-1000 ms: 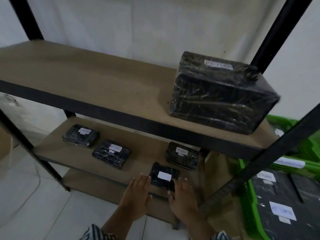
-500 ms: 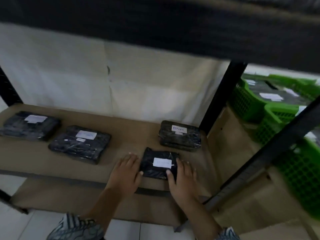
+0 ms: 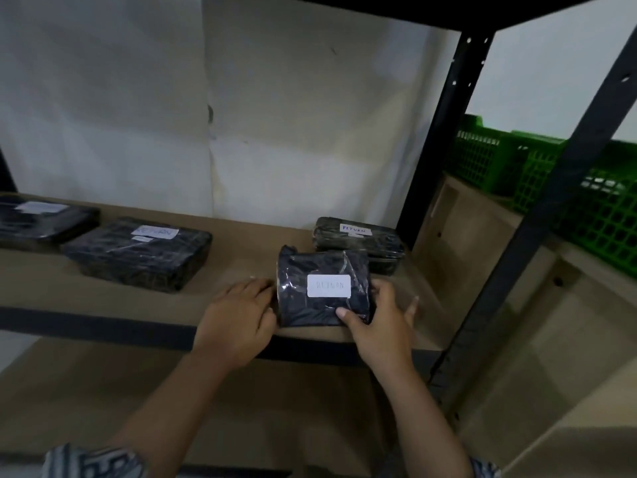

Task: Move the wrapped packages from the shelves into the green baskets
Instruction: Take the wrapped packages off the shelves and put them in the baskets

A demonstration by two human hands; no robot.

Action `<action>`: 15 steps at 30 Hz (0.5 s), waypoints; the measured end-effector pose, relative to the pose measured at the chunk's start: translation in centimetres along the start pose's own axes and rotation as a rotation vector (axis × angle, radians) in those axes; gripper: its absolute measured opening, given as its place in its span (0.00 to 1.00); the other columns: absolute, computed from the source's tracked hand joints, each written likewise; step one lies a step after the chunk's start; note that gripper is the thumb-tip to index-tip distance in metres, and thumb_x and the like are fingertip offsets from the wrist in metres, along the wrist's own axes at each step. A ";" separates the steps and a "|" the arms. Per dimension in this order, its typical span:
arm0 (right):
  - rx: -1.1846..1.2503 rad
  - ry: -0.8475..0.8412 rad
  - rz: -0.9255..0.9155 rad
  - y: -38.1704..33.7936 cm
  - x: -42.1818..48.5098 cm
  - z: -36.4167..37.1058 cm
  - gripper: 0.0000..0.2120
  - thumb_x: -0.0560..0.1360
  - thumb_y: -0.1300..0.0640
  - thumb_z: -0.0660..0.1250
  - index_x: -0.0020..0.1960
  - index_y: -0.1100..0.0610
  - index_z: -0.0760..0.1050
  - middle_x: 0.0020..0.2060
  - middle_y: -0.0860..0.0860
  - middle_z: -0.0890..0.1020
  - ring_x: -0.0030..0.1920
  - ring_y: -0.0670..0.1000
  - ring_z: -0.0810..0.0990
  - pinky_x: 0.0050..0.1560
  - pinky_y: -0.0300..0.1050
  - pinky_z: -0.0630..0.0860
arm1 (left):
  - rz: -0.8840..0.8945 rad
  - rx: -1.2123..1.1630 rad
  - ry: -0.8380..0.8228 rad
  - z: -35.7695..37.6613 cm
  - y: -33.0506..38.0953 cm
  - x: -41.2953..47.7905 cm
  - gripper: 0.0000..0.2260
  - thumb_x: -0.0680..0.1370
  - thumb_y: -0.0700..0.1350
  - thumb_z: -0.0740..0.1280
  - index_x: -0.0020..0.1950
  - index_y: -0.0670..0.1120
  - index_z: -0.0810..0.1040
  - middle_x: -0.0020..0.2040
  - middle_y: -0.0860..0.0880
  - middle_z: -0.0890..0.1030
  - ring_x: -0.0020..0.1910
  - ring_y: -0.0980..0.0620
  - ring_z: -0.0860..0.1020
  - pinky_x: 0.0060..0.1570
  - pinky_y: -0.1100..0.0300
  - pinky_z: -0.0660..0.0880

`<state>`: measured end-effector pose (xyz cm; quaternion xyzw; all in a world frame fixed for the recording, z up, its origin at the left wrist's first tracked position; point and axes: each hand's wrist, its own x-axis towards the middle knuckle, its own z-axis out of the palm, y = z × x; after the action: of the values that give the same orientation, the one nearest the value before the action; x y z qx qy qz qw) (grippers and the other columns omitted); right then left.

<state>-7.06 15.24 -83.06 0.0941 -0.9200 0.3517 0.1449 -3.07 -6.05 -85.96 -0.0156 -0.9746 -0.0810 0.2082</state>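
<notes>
Fingers of both hands, left hand (image 3: 238,322) and right hand (image 3: 379,326), clamped a small black plastic-wrapped package with white label (image 3: 324,288) between them, tilted up off the brown shelf board (image 3: 241,267), probably for lifting toward the green mesh baskets (image 3: 537,181).

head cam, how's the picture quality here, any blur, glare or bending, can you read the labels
Head view: dim, flat light. Glare streaks the plastic on the held package; its white label is too soft to read, like the one on the left package. The rear package reads "RETURN". Wide-angle bend tilts the black shelf posts. The green baskets look soft.
</notes>
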 end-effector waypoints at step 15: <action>-0.179 -0.048 -0.045 1.1 0.6 0.9 0.33 0.73 0.38 0.63 0.72 0.51 0.61 0.69 0.49 0.70 0.74 0.52 0.60 0.73 0.55 0.34 | -0.048 -0.006 -0.003 0.1 0.1 0.1 0.29 0.74 0.55 0.45 0.70 0.47 0.68 0.65 0.48 0.75 0.62 0.49 0.72 0.62 0.52 0.68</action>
<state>-8.10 15.41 -84.12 0.1099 -0.9486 0.2625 0.1386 -3.19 -5.90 -86.03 0.0069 -0.9747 -0.0888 0.2049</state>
